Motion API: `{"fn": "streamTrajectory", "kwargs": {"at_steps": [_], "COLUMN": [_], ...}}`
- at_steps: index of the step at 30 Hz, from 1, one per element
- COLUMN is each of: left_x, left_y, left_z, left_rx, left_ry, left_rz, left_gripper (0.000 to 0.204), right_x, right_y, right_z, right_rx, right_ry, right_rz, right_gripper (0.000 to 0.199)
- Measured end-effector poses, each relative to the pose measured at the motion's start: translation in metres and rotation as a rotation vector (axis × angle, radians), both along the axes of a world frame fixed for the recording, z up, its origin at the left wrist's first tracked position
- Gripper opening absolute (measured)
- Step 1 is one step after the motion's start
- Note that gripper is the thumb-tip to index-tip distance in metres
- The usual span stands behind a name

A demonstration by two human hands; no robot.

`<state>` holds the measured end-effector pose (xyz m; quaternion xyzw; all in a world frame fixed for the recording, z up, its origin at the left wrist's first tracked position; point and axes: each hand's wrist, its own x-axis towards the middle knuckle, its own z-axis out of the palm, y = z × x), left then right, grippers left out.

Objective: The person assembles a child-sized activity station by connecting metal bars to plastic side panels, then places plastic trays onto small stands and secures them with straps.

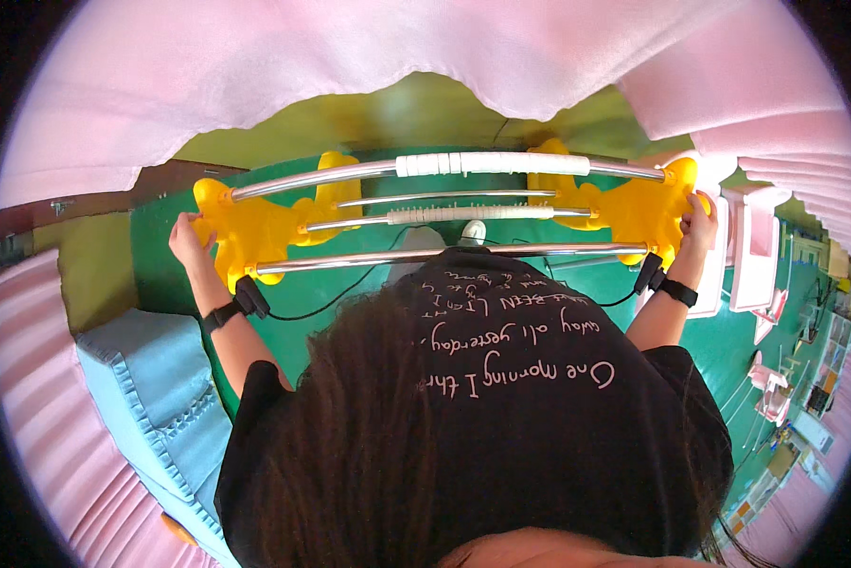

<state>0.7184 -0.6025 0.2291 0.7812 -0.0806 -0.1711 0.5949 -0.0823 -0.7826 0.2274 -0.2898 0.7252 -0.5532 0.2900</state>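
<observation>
A rack (649, 210) with yellow plastic end panels and several shiny metal bars spans the space in front of me. White wrapping covers the middle of its top bar and of a lower bar. At the left end, my left hand (191, 240) is closed around the outer edge of the yellow panel. The opposite panel's outer edge is gripped by my right hand (698, 227), fingers curled around it. Part of the rack's near side is hidden by my body. Each wrist wears a black strap with a small dark device, and black cables run from them.
Pink cloth (350, 57) hangs along the far side and both flanks. A light blue ruffled padded seat (151, 369) stands at the left. On the right are white-and-pink plastic pieces (753, 251) and several smaller items on the green floor (728, 364). My shoe (474, 231) shows beneath the rack.
</observation>
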Motion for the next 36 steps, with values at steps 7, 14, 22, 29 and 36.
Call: {"fn": "streamTrajectory", "kwargs": {"at_steps": [7,14,22,29,36], "left_x": [-0.034,-0.036,-0.044,-0.041,-0.055], "left_y": [-0.018,0.026,0.050,0.048,0.042], "left_z": [-0.003,-0.045,-0.037,-0.032,-0.035], "left_rx": [0.014,0.029,-0.043,-0.037,0.106], "left_ry": [-0.053,-0.164,-0.139,-0.161,-0.393], "left_rz": [-0.016,0.048,0.209,0.196,0.207], "left_gripper": [0.020,0.023,0.020,0.020,0.023], "right_x": [-0.018,-0.006,0.002,0.008,0.020], "right_y": [0.003,-0.014,-0.017,-0.021,-0.018], "right_z": [-0.014,-0.016,-0.012,-0.017,-0.010], "right_rx": [-0.018,0.004,-0.044,-0.016,-0.019], "right_ry": [0.021,0.050,0.040,0.049,0.112], "right_rz": [-0.034,0.045,0.114,0.131,0.047], "right_gripper": [0.026,0.026,0.022,0.022,0.023]}}
